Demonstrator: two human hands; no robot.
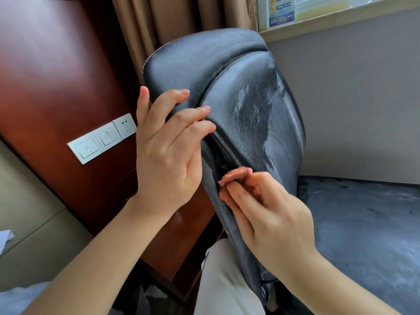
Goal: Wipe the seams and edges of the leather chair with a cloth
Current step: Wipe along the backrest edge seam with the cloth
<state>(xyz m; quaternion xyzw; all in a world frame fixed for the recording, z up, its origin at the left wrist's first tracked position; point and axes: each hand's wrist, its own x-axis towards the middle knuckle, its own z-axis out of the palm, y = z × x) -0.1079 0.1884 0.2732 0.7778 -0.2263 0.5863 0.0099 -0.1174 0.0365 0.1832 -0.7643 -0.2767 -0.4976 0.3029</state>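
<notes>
- Right hand (pixel 270 214) is pinching a small pink cloth (pixel 236 180), fingers curled round it and the cloth bunched at the fingertips.
- Cloth is pressing against the side edge of the dark leather chair (pixel 245 105), right at the lower end of the stitched seam (pixel 227 148).
- Seam is running up and left from the pinch, toward the left hand (pixel 168 144).
- Left hand is sitting above and left of the cloth, thumb hooking behind the chair's back edge, fingers (pixel 200 110) lying fairly straight across the leather and pressing at the fold where the headrest pad meets the back panel.
- Fold is gaping open between the two hands, showing a dark gap just above the cloth.
- Leather to the right of the pinch is looking worn and greyish, with streaky patches.
- Beyond the left hand, a reddish wood panel (pixel 56 76) is carrying a white switch and socket plate (pixel 102 137).
- Brown curtain (pixel 170 17) is hanging behind the chair top.
- Below the right hand, a pale trouser leg (pixel 222 280) is showing; grey floor (pixel 363 223) is lying off to the right.
</notes>
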